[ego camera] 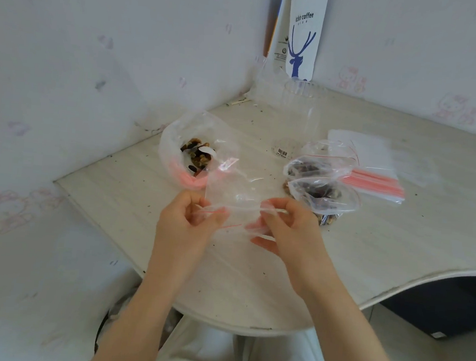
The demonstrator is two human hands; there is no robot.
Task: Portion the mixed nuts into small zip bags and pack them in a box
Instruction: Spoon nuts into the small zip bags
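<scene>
Being pulled apart at its red-striped mouth, an empty small zip bag [236,191] is held just above the tabletop [250,285]. One lip is pinched by the left hand [184,224] and the other by the right hand [293,228], with the fingers [274,206] of both curled onto the plastic. Nothing is seen inside this bag, so the step is judged as opening before a fill. At least two filled zip bags [322,187] are lain just right of the hands, with what may be a third tucked under them. Portioning is judged partly done. A large bag of mixed nuts [193,153] is left open just beyond the left hand, nuts remaining inside. A stack of unused zip bags [375,178] is seen further right, so more portions are likely. No packing box can be made out; packing is judged not begun. A clear plastic container [297,113] with a barcode label and a coffee paper bag [304,33] are stood near the wall. Crumbs [253,121] are scattered about. The path to the nuts is not blocked; the filled bags are crowded against the right hand.
</scene>
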